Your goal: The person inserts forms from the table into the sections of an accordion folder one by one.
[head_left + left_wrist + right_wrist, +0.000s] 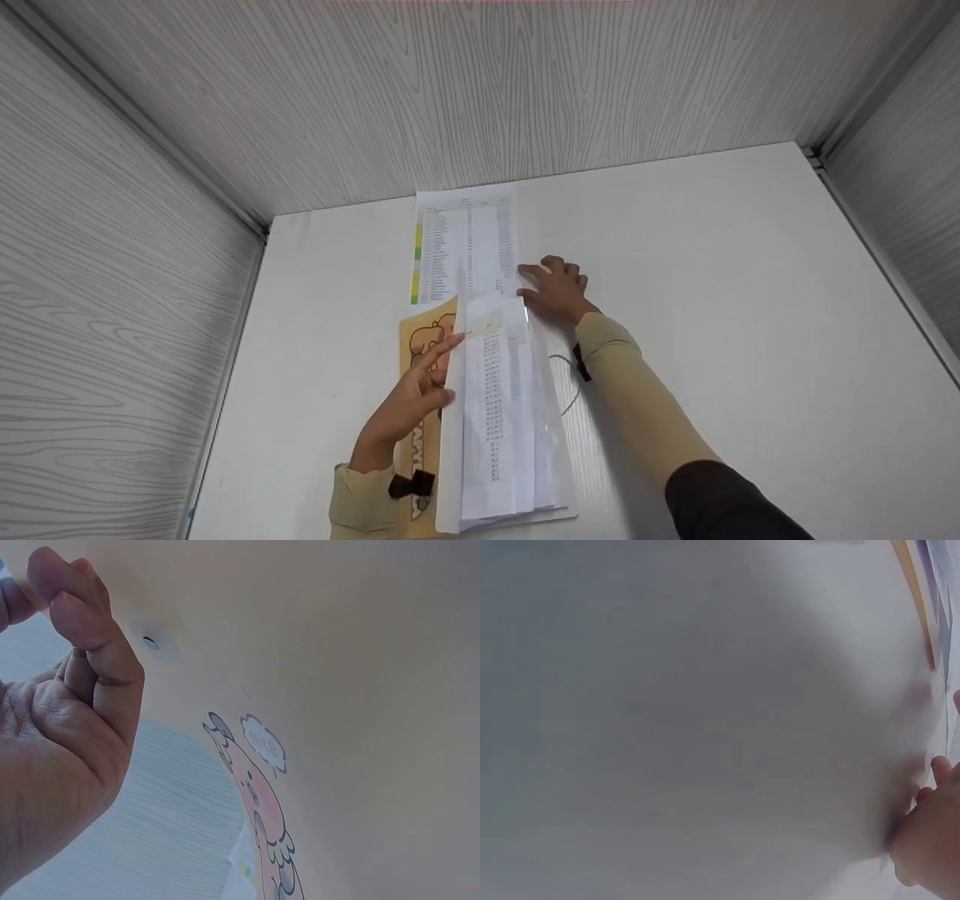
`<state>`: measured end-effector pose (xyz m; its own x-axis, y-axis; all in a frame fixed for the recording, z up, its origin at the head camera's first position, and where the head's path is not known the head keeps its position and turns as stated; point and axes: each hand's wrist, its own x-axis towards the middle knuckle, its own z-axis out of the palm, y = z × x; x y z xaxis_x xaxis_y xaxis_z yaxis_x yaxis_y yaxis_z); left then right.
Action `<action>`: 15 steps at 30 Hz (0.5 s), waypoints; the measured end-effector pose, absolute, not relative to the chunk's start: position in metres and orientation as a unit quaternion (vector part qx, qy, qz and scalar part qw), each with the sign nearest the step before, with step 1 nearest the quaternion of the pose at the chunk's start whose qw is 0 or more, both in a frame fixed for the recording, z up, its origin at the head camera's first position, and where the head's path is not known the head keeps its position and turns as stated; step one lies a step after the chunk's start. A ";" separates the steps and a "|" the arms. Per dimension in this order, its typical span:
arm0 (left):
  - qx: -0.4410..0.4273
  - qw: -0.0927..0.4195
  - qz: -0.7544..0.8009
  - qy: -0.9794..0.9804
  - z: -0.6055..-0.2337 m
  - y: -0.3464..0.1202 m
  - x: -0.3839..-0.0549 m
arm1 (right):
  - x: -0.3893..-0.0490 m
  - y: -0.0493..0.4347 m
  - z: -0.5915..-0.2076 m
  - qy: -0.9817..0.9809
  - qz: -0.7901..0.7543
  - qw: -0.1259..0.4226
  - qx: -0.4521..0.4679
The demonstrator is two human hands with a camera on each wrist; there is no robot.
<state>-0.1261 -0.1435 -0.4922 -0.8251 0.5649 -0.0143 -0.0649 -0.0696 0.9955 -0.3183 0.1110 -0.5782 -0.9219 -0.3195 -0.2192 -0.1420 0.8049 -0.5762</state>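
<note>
A folder [427, 487] with a tan cartoon cover lies at the lower middle of the head view, its clear sleeve holding printed papers [491, 420]. My left hand [409, 401] grips the folder's raised white edge, thumb and index finger against it. In the left wrist view, the fingers of my left hand [82, 675] bend beside the tan cover [337, 690]. Beyond the folder, a printed sheet [465, 247] with coloured left-margin blocks lies flat, its lower end meeting the sleeve. My right hand [559, 292] touches that sheet's right edge, fingers spread.
The white table [712, 300] extends to both sides. A grey wood-grain panel [480, 90] rises behind it, with another panel [112, 300] on the left. A thin cord-like loop [574, 401] shows between the folder and my right forearm.
</note>
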 end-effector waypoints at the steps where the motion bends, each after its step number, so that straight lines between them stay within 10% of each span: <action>1: 0.193 0.223 0.706 0.644 -0.492 -0.144 -0.125 | -0.319 0.110 -0.579 0.938 -0.284 0.154 -0.124; 15: 0.196 0.242 0.714 0.627 -0.492 -0.146 -0.127 | -0.326 0.119 -0.587 0.955 -0.234 0.128 -0.132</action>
